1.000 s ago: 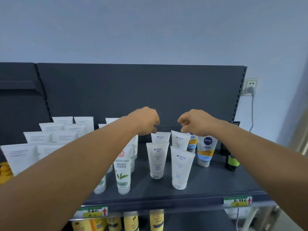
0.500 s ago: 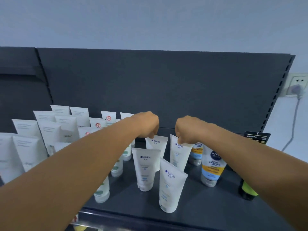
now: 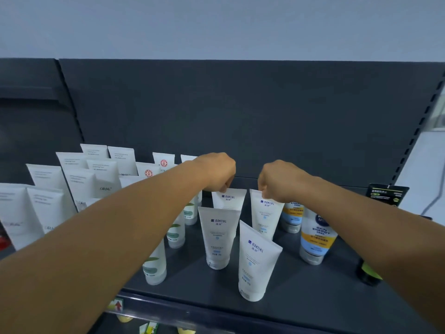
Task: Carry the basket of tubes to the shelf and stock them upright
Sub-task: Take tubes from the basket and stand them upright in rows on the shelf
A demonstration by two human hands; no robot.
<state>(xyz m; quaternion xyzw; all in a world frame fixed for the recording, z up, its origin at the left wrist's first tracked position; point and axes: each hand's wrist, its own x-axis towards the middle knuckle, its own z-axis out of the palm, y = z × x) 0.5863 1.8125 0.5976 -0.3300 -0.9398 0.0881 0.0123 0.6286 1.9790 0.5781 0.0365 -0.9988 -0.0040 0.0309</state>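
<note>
I see left hand [image 3: 216,173] pinching the top of rear-left tube [image 3: 228,198], right hand [image 3: 280,180] pinching rear-right tube [image 3: 265,213], both upright on dark shelf [image 3: 313,292]. Dark back panel [image 3: 240,112] at 12 o'clock, pale wall [image 3: 216,25] above.

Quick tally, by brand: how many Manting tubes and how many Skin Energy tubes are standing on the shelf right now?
Manting tubes: 4
Skin Energy tubes: 2
Total: 6
</note>
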